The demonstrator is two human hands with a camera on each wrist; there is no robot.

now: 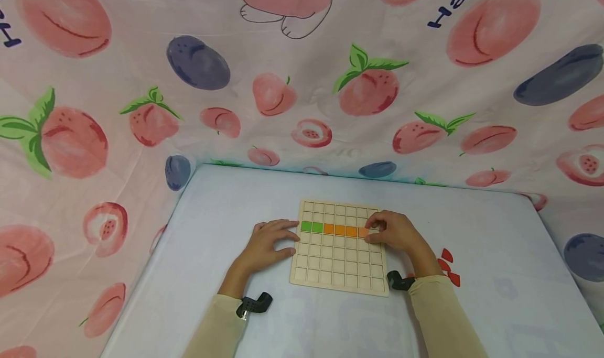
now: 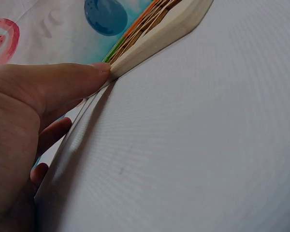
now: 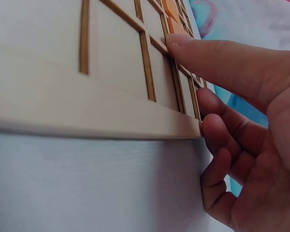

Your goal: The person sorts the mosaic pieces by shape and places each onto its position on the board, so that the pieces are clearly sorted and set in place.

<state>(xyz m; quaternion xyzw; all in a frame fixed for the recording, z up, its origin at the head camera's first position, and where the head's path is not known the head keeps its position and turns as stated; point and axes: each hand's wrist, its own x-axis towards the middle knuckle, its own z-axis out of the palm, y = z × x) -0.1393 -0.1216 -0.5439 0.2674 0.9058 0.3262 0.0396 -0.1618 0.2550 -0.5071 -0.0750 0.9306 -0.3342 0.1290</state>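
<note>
A pale wooden grid board (image 1: 338,266) lies flat on the table. One of its upper rows holds two green tiles (image 1: 312,227) at the left, then several orange tiles (image 1: 340,230). My right hand (image 1: 396,232) reaches over the board's right edge, thumb and index finger pinching the rightmost, lighter orange tile (image 1: 362,232) in that row. In the right wrist view the thumb tip is right at an orange tile (image 3: 172,25). My left hand (image 1: 266,245) rests beside the board's left edge with fingers spread, and its thumb (image 2: 77,83) touches the wooden rim.
Several red pieces (image 1: 446,255) lie to the right of the board, next to my right forearm. A white cloth (image 1: 236,190) covers the table. Behind and to the left hangs a fruit-print curtain (image 1: 226,159). Each wrist carries a black camera (image 1: 257,303).
</note>
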